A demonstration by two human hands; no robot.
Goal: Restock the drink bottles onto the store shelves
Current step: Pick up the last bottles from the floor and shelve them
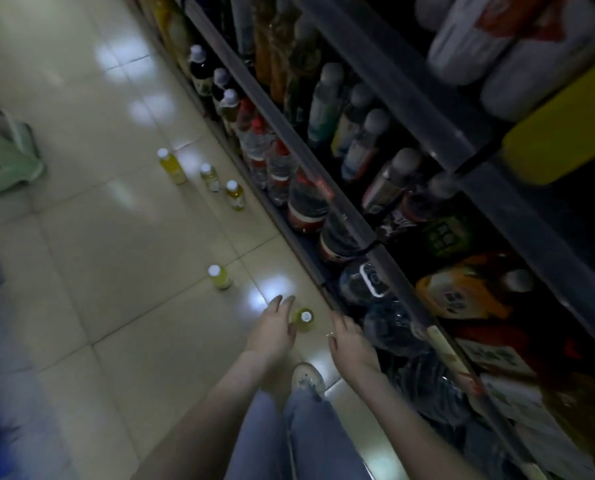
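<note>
Reaching down, the left hand (273,329) holds its fingers (278,302) straight and a little apart, with the tips just beside a small bottle (303,320). Whether they touch it cannot be told. The right hand (351,344) hangs on the bottle's other side, near it, with its fingers relaxed, slightly spread and holding nothing.

The small bottle stands upright on the tiled floor (116,254) between the two hands, close to the foot of the shelves (323,168). It is clear plastic with a white cap and holds a pale yellow drink; its label is too blurred to read. Four more bottles (220,277) of the same kind stand farther along the floor, one alone and three in a loose group.

The bottom shelf carries water bottles (278,171) with red caps and red bands, and beyond them dark bottles (199,69) with white caps. No writing there is legible. A pale shoe (306,375) and blue jeans (310,431) show below the hands, and a green stool (9,157) stands at the left.
</note>
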